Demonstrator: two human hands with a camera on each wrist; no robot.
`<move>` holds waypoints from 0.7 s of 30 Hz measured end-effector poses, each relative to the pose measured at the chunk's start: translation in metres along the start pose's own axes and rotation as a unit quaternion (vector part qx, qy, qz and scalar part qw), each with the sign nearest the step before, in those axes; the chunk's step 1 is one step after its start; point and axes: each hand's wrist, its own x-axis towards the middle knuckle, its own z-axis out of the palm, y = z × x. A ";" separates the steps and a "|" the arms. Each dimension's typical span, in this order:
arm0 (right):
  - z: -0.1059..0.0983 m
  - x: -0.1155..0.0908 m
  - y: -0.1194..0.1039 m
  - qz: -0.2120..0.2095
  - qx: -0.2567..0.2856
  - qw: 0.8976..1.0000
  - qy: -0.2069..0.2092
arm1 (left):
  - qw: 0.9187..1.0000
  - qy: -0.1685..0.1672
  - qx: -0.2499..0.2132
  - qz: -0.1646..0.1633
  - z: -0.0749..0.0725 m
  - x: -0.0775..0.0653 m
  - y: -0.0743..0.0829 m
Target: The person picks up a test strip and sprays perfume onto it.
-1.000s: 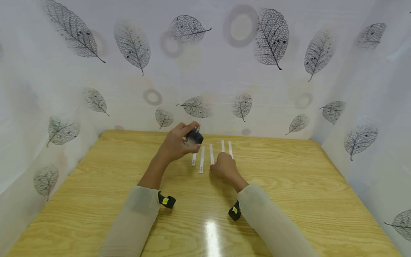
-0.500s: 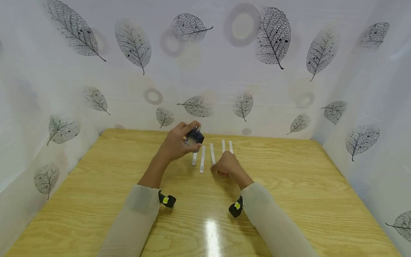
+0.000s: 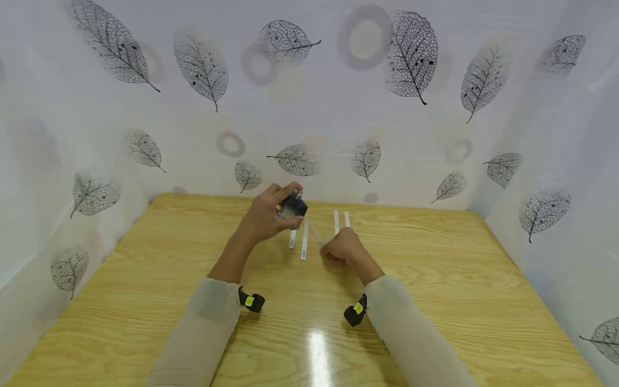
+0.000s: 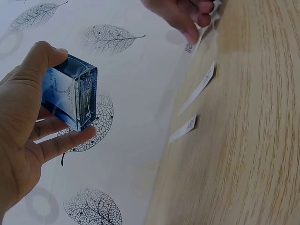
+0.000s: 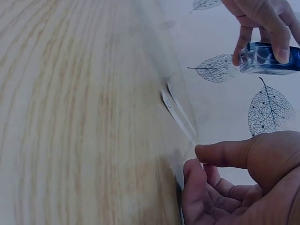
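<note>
A blue glass perfume bottle [image 4: 70, 93] is held off the table by my left hand [image 3: 261, 217], between the thumb and the fingers. My right hand [image 3: 343, 248] pinches the near end of a white paper strip [image 3: 315, 232] between thumb and forefinger. That strip is tilted, its far end pointing toward the bottle. Between the two hands lie two labelled paper strips [image 3: 304, 244] on the table, the left one partly behind the bottle. Beyond my right hand are two more strips [image 3: 336, 220], whose near ends the hand hides.
The wood-grain table [image 3: 425, 301] reaches back to a white curtain [image 3: 319, 118] printed with leaves, which also hangs along both sides. A black wrist camera [image 3: 355, 314] sits on each wrist.
The paper strip at my right hand, lying flat earlier, is now lifted and turned toward the bottle in the pinch. My left hand and the bottle have hardly moved.
</note>
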 end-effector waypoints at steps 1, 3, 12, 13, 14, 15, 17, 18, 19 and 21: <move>-0.001 0.000 0.001 0.000 0.015 1.000 -0.002 | 1.000 0.000 0.000 0.000 0.000 0.000 0.000; -0.003 -0.001 0.001 -0.005 0.041 0.999 -0.002 | 1.000 -0.003 0.000 -0.002 0.000 0.000 0.000; -0.021 -0.010 -0.014 -0.029 0.177 0.984 0.004 | 1.000 -0.005 0.005 -0.008 -0.002 0.001 -0.001; -0.022 -0.011 -0.015 -0.033 0.192 0.981 0.006 | 1.000 -0.005 0.006 -0.008 -0.002 0.001 -0.001; -0.023 -0.012 -0.016 -0.036 0.202 0.979 0.008 | 1.000 -0.004 0.006 -0.008 -0.002 0.001 -0.001; -0.024 -0.013 -0.016 -0.040 0.209 0.977 0.008 | 1.000 -0.005 0.006 -0.009 -0.003 0.001 -0.001; -0.024 -0.013 -0.017 -0.053 0.211 0.976 0.010 | 1.000 -0.004 0.010 -0.010 -0.003 0.001 -0.001; -0.024 -0.014 -0.016 -0.059 0.209 0.976 0.013 | 1.000 -0.004 0.011 -0.010 -0.004 0.001 0.000; -0.023 -0.014 -0.016 -0.066 0.206 0.976 0.016 | 1.000 -0.004 0.012 -0.010 -0.004 0.000 0.000; -0.021 -0.014 -0.016 -0.080 0.207 0.975 0.023 | 1.000 -0.005 0.017 -0.012 -0.004 0.000 -0.001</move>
